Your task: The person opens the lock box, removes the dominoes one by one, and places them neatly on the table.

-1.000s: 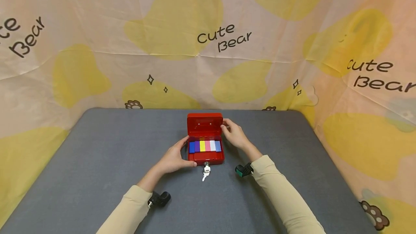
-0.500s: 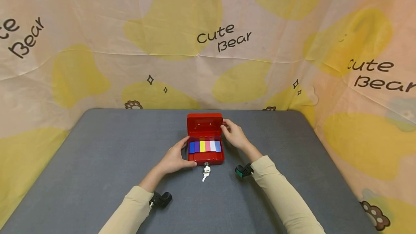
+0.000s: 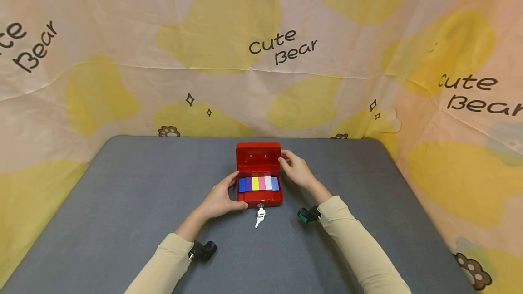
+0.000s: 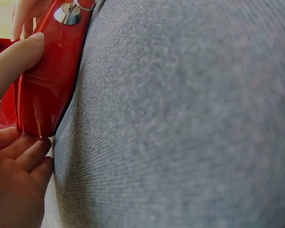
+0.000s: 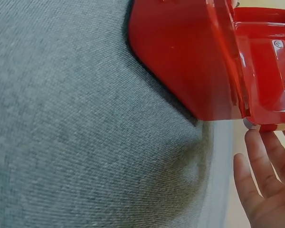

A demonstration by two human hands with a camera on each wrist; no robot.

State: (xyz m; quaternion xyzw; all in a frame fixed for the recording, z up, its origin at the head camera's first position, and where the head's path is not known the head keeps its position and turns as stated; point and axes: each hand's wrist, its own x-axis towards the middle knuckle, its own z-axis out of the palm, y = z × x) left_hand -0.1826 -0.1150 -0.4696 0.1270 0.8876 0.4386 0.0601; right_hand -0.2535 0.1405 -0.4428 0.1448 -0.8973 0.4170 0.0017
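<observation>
red box [image 3: 272, 203] stands on the grey table [image 3: 155, 185], coloured blocks [image 3: 262, 183] inside. the left hand [image 3: 218, 199] grips its left side, thumb at the front; the right hand [image 3: 296, 171] touches the raised lid's edge [image 3: 279, 154], though whether it pinches cannot be told. good handling calls for a firm left brace, any lid movement slow, fingertips clear of the hinge, the keys [image 3: 260, 215] left hanging free.

Gray table [image 3: 139, 185], lettered backdrop [image 3: 237, 85] (yellow-blotched)

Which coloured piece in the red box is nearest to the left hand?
The dark blue piece, leftmost of the six; the purple piece and the other four lie farther right.
</observation>
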